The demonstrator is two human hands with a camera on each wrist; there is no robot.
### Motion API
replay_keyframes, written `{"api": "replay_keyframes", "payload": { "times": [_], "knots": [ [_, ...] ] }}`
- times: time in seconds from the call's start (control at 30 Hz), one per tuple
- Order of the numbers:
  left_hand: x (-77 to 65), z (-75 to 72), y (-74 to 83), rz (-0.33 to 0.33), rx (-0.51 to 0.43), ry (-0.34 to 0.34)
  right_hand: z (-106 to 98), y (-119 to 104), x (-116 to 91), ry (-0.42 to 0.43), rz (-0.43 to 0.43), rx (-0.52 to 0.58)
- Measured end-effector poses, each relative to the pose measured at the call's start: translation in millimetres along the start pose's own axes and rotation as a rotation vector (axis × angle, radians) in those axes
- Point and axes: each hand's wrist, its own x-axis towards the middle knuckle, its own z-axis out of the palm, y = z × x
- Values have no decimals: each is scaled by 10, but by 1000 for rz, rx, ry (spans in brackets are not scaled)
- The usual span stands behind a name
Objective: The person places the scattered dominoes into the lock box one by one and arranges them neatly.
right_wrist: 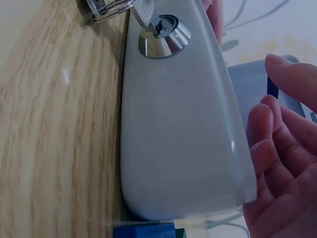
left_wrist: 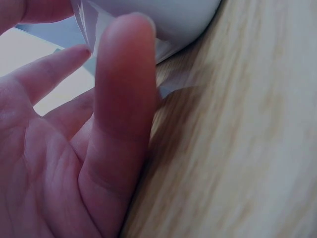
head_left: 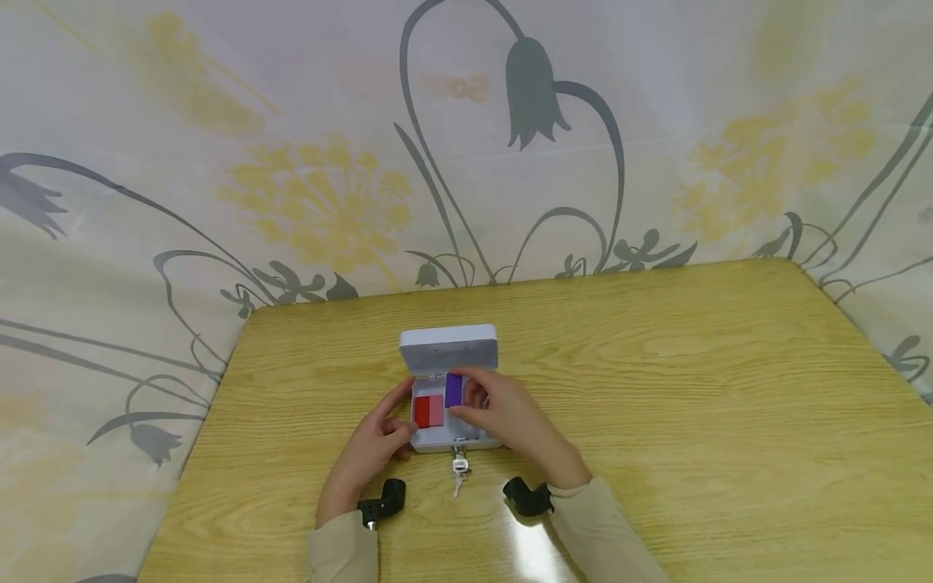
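Note:
A white metal cash box [head_left: 426, 444] stands on the table with its lid [head_left: 448, 336] raised at the back. Inside, toward the left, lie a red block [head_left: 422, 412] and a pink block [head_left: 436, 410] side by side. My right hand [head_left: 510, 409] pinches a purple block [head_left: 453, 390] between thumb and fingers, upright over the middle of the box. My left hand [head_left: 375, 441] grips the left side of the box, thumb at the front corner and index finger reaching toward the hinge. In the right wrist view, a key [right_wrist: 143, 11] sits in the front lock [right_wrist: 164, 37].
A second key [head_left: 457, 487] hangs on the ring in front of the box. Low in the right wrist view, a blue piece [right_wrist: 143, 231] and a bit of green show beside the box. Behind the wooden table [head_left: 692, 405] hangs a flower-patterned cloth [head_left: 466, 202].

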Motion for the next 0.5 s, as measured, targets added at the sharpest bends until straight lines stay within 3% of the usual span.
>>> {"api": "replay_keyframes", "payload": {
  "times": [0.27, 0.5],
  "knots": [
    [32, 5, 21, -2, 5, -10, 20, -33, 52, 13, -7, -91],
    [9, -17, 5, 4, 2, -16, 60, -59, 86, -39, 8, -210]
  ]
}}
